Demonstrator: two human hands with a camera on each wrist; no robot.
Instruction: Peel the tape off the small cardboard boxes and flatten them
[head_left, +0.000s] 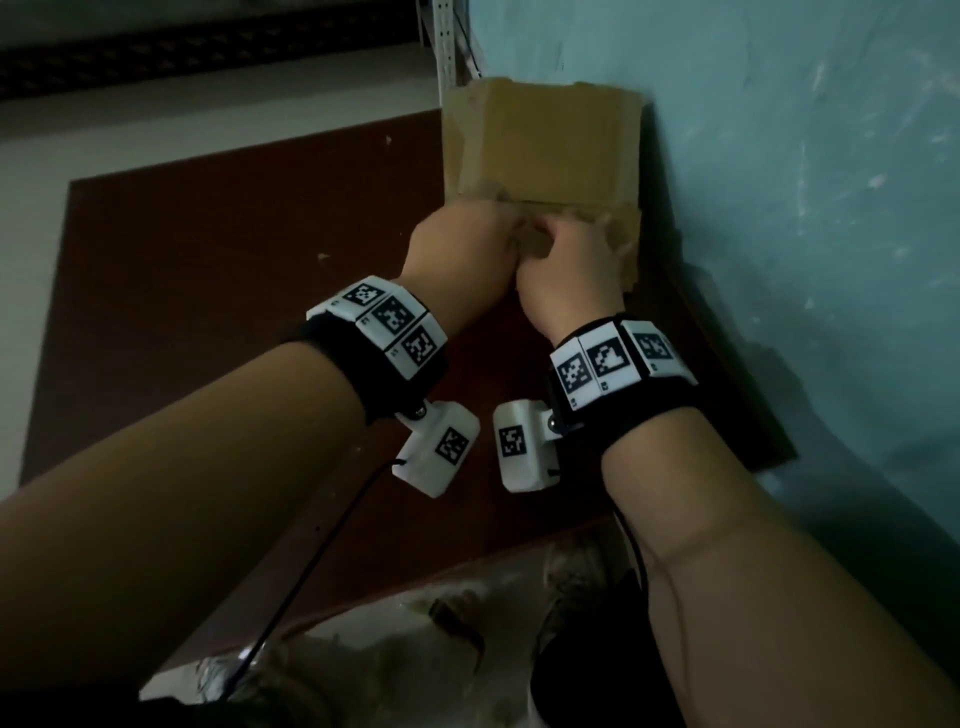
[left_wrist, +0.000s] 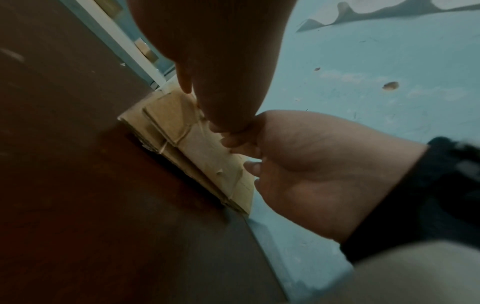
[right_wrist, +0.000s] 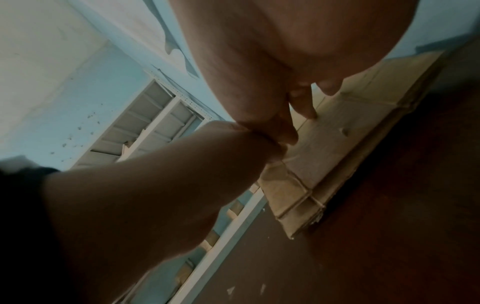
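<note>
Flattened box (head_left: 540, 140) lies in the surface's (head_left: 208, 260) wall corner; both hands' fingers (left_wrist: 231, 142) pinch its near edge.

- Box (head_left: 540, 140): plain brown cardboard, already flattened, lying flat on the dark red-brown table at its far right corner, against the blue wall.
- It shows as a stack of flat layers; the wrist views show several thin edges one over another along its side (left_wrist: 166, 144) (right_wrist: 306, 205).
- Crease lines cross its top face, dividing it into panels; a narrower panel lies at the near end.
- The surface is scuffed, with small torn nicks and ragged corners.
- Tape: a paler strip seems to run along the left edge in the head view; too blurred to be sure.
</note>
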